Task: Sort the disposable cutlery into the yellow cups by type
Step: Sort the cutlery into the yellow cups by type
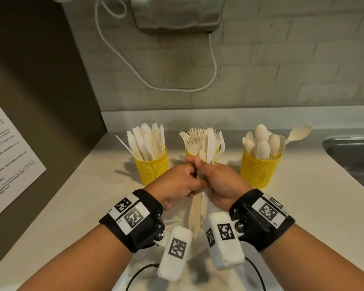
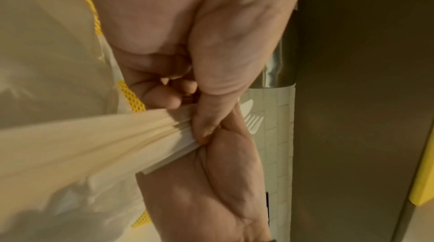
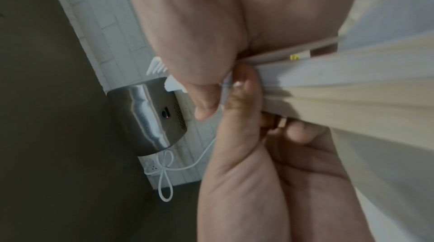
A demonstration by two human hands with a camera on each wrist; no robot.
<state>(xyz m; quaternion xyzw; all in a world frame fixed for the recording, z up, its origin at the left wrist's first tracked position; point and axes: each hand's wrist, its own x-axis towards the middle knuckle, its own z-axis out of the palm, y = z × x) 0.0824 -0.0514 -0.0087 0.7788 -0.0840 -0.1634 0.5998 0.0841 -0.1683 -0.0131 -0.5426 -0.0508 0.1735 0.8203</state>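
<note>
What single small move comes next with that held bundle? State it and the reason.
Probably pull one piece out of the bundle of pale disposable cutlery with the left hand while the right hand grips the rest. A knife blade shows among its fork heads, so it looks mixed, and the left yellow mesh cup holds knives.

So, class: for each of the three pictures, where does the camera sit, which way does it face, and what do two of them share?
Head: worn on the head, looking down at the left hand and right hand gripping the cutlery bundle; both forearms show.
Left wrist: along the left palm towards the bundle.
Right wrist: along the right palm towards the bundle.
Shared: both wrist views show the steel wall unit.
</note>
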